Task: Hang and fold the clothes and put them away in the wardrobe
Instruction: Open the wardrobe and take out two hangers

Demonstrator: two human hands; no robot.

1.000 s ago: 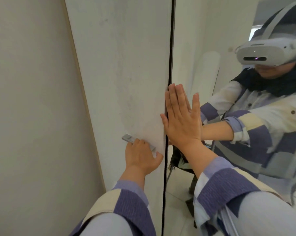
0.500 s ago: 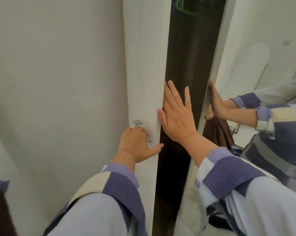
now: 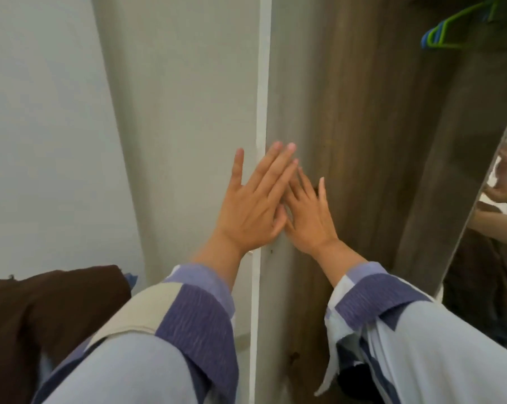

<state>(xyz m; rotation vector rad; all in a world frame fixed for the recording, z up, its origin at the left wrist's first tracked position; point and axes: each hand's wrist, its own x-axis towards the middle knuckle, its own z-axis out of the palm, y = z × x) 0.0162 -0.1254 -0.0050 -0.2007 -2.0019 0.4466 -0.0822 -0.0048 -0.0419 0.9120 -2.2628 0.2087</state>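
While both hands, left hand and right hand, are being spread flat and empty, the wardrobe door edge is being pressed beside the open wardrobe interior.

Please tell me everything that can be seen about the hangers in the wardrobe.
Only part of the hangers shows, at the top right, inside the open wardrobe. They look like thin plastic: bright green ones bunched together with at least one blue. Their shoulder ends point left and down. No clothes show on the visible parts. What they hang from lies outside the picture, and neither hand touches them.

Soft, even indoor light with no glare. Wide-angle distortion bends straight edges toward 9 and 3 o'clock. Fingertips look slightly motion-blurred.
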